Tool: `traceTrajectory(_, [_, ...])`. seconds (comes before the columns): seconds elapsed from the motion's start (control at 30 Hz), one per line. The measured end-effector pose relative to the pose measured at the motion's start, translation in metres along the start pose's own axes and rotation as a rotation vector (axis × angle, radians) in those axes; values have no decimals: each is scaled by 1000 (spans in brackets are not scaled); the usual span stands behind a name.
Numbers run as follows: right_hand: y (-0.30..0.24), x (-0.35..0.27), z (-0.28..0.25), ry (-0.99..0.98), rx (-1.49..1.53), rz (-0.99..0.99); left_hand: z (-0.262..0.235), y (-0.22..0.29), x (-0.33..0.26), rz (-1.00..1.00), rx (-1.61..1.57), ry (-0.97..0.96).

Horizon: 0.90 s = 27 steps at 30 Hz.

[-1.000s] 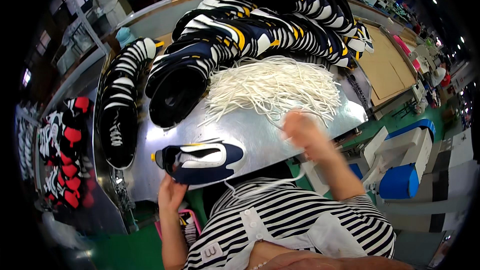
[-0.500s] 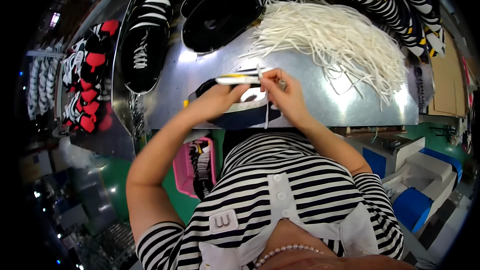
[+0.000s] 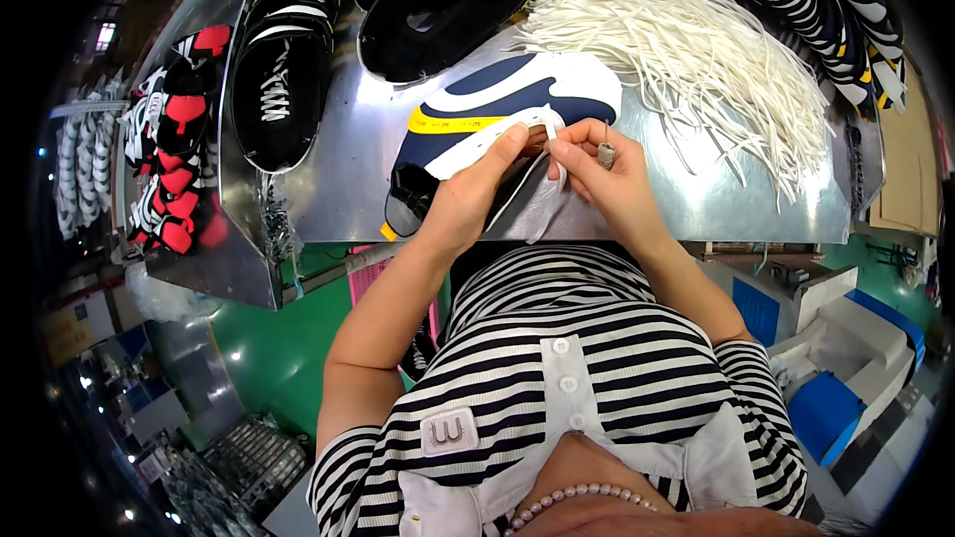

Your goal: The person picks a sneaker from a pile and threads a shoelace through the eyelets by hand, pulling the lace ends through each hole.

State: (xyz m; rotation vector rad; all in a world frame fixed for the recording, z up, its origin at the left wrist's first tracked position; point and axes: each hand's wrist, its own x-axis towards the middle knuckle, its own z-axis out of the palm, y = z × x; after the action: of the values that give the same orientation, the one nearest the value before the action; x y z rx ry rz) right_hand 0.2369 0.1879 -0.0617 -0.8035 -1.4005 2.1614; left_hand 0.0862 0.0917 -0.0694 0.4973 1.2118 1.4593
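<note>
On the metal table before me lies a navy shoe upper [image 3: 487, 94] with white panels and a yellow stripe. My left hand [image 3: 468, 194] is closed on its white eyelet edge, thumb on top. A white shoelace [image 3: 553, 121] runs at that edge, and my right hand [image 3: 622, 179] pinches it between thumb and forefinger, close to the left fingertips. Loose lace strands hang below the fingers. A small metallic piece [image 3: 605, 154] shows at a right finger; whether it is a ring or a tool is unclear. The upper's lower side is partly hidden by my hands.
A heap of white shoelaces [image 3: 686, 70] covers the table's back right. Rows of nested uppers curve behind, with a black upper [image 3: 284, 104] at left and a larger dark one [image 3: 438, 25] beside it. Red-and-black uppers [image 3: 179, 154] stand farther left. A pink basket [image 3: 366, 283] is below.
The upper has turned, so its navy and white side now faces up and reaches farther back. My left hand has moved right along it; both hands are now close together at the lace.
</note>
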Motion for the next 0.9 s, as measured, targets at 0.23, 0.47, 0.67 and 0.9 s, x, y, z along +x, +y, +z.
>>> traceTrajectory(0.23, [9, 1, 3, -44, -266, -3, 6, -2, -16, 112, 119, 112])
traceTrajectory(0.47, [11, -16, 7, 47, -333, -309, 7, -4, -23, 220, 264, 267])
traceTrajectory(0.67, [3, -13, -1, -33, -528, -270, 7, -7, -23, 231, 347, 263])
traceTrajectory(0.9, [-1, 0, -4, -54, -770, -341, 4, -10, -21, 778, 1214, 171])
